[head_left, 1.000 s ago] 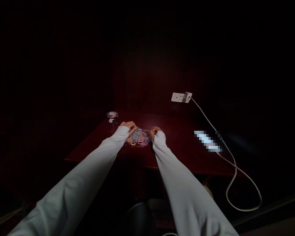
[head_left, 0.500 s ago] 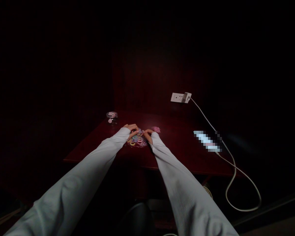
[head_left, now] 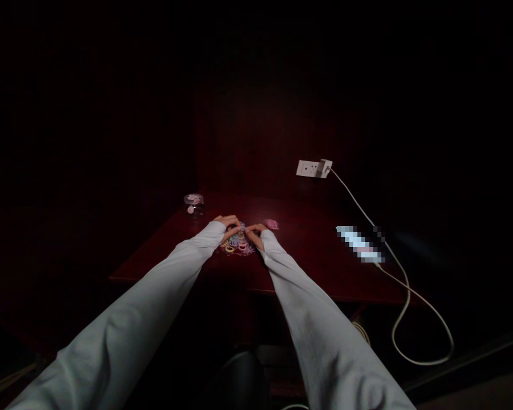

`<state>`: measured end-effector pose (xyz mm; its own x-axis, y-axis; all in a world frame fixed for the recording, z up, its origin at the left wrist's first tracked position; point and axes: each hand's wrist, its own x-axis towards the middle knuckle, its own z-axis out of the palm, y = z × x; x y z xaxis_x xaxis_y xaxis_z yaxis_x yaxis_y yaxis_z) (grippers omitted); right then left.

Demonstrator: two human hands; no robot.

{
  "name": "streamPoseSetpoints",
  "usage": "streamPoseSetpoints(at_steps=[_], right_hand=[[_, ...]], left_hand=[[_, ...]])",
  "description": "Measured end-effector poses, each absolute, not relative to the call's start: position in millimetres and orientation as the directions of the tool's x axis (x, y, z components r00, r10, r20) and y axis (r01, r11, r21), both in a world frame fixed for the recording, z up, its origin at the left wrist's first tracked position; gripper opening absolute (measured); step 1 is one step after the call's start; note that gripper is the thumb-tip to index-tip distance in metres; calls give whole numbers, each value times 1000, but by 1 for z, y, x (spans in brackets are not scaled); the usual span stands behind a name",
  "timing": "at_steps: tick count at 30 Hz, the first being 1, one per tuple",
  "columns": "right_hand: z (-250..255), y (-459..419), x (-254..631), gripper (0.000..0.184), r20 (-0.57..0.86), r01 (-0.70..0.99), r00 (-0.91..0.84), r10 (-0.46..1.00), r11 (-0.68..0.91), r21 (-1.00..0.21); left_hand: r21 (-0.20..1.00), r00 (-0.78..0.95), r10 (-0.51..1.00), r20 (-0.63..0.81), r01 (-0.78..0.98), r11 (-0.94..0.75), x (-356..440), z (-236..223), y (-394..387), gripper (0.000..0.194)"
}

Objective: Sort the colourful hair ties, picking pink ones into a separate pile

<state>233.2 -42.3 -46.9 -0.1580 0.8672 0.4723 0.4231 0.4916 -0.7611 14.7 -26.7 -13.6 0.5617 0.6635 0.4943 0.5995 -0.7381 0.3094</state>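
Observation:
A heap of small coloured hair ties [head_left: 238,245], in yellow, pink, purple and green, lies on the dark red table. My left hand [head_left: 228,223] is above its upper left side, thumb and fingers pinched together. Close by on the right, my right hand [head_left: 255,232] is also pinched, its fingertips turned toward the left ones. A hair tie seems to be between the two sets of fingertips, though it is too small and dim to see clearly. Behind my right hand sits a smaller pile of pink hair ties [head_left: 271,224].
A clear round container [head_left: 194,200] with pink pieces stands at the table's back left. To the right lies a phone [head_left: 359,244], blurred, on a white cable [head_left: 399,267] that runs to a wall socket [head_left: 308,168] and hangs over the table [head_left: 312,273] edge.
A second ago my hands were apart with a thin hair tie stretched between them. My right hand has since moved left, so the fingertips are close together and the pink pile shows more.

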Motion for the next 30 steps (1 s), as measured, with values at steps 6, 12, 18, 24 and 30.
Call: streamPoseSetpoints(at_steps=[6,12,18,24,30], right_hand=[[-37,-50,232,27,440,415,-147,886,459,-785],[-36,-51,232,27,445,410,-139,885,460,-788],[-36,-52,232,34,449,420,-141,882,464,-780],[-37,-47,230,35,432,426,-128,893,443,-789],[-36,-52,231,37,444,408,-142,885,461,-788]], left_hand=[[314,560,667,491,601,-735,15,-12,-29,23],[311,550,667,503,604,-733,14,-15,-25,26],[340,558,679,476,596,-728,14,-22,-14,26],[320,587,659,470,582,-747,12,-24,-11,25],[319,579,667,469,594,-739,13,-22,-14,20]])
